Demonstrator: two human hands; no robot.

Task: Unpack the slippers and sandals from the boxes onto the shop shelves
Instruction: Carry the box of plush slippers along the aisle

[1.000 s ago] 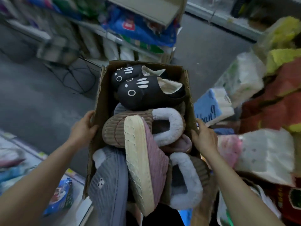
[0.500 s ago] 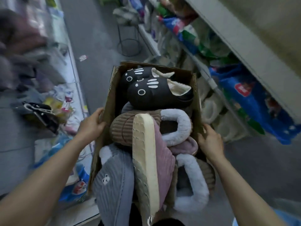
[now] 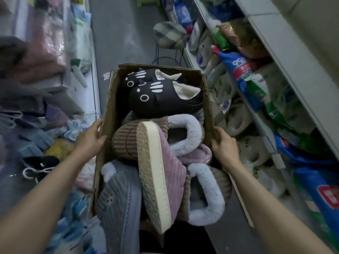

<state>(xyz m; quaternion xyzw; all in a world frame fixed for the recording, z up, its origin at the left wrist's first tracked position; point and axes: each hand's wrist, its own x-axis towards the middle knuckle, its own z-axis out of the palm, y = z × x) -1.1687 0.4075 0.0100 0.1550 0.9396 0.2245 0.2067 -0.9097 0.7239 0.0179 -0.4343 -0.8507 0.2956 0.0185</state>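
Head view: left hand (image 3: 89,142) and right hand (image 3: 224,148) grip opposite walls of slipper-filled cardboard box (image 3: 207,99).

1 head view, looking steeply down, close over cardboard box (image 3: 108,114).

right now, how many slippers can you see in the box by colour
black cat-face slippers: 2
brown corduroy slippers: 2
pink slippers: 2, one on edge with its sole up, one mostly buried
grey slipper: 1
total: 7 visible in the cardboard box; more may lie underneath
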